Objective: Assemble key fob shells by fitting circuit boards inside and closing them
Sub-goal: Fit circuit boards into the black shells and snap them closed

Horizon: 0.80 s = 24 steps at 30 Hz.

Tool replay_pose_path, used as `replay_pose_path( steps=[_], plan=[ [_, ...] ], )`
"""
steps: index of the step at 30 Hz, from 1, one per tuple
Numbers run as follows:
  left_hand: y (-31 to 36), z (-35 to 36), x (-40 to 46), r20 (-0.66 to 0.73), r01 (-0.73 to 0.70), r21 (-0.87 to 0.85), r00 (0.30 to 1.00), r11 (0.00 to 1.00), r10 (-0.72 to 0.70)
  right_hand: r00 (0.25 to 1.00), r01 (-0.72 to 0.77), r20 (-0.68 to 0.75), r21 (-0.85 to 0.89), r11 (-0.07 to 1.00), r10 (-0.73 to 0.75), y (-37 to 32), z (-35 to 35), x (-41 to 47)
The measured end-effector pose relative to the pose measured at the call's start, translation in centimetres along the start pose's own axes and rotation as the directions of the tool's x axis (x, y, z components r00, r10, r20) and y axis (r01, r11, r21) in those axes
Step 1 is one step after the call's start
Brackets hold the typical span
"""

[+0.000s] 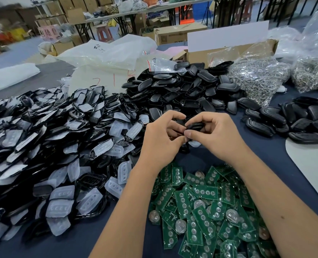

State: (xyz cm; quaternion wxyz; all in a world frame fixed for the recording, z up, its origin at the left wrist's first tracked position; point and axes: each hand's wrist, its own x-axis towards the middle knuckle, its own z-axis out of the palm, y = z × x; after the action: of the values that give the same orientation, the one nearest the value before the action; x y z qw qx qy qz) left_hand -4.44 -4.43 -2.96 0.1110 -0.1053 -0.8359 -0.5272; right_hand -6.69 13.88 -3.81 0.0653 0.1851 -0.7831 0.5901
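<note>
Circuit boards [206,211]: a loose heap of green boards, nearest the viewer, spread on the dark blue tabletop [277,159] between and under the two forearms; several carry round silver coin cells.
Left hand [160,138]: fingers curled, thumb and fingertips pinching the left end of a black key fob shell [195,126].
Right hand [219,135]: fingers curled over the same shell from the right, thumb pressed against its near edge; both hands grip it together.
Key fob shell: held in the air just above the tabletop, beyond the boards and in front of the black pile; mostly hidden by the fingers, so whether it is closed cannot be told.
Pale mat [314,164]: a light rounded sheet lying at the right edge of the tabletop.
Shell fronts with pads [48,138]: a wide heap on the left, black frames mixed with translucent white button pads.
Finished-looking black shells [294,120]: a smaller group on the right, just beyond the pale mat.
Black shell halves [184,86]: a tall pile straight ahead, past the hands.
Bags of metal rings [260,75]: clear plastic bags full of silvery parts, far right.
White plastic bags [108,56]: crumpled, with red marks, behind the left heap.
Cardboard box [229,49]: open, behind the black pile.
Background: folding tables, cartons and stools, blurred.
</note>
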Motion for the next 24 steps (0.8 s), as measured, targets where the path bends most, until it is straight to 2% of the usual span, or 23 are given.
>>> replay_pose_path(
  steps=[3,6,9,14,24],
  plan=[
    [-0.06,0.24,0.26,-0.049,0.109,-0.152,0.992,0.982,-0.118,0.994,-0.055,-0.084,0.159,0.986,0.069,0.18,0.09,0.22],
    [-0.15,0.33,0.31,-0.004,0.222,-0.47,0.967,0.854,-0.254,0.985,-0.144,-0.054,0.265,0.953,0.164,0.2,0.31,0.34],
    [-0.22,0.26,0.18,0.061,0.277,-0.621,0.95,0.733,-0.308,0.979,-0.189,-0.025,0.27,0.944,0.203,0.33,0.8,0.23],
    [0.04,0.08,0.2,0.153,0.319,-0.697,0.941,0.643,-0.3,0.978,-0.197,0.003,0.369,0.908,0.21,0.07,0.89,0.15],
    [0.39,0.16,0.05,0.197,0.296,-0.718,0.954,0.63,-0.224,0.982,-0.183,0.038,0.47,0.863,0.187,-0.31,0.83,0.24]
  ],
)
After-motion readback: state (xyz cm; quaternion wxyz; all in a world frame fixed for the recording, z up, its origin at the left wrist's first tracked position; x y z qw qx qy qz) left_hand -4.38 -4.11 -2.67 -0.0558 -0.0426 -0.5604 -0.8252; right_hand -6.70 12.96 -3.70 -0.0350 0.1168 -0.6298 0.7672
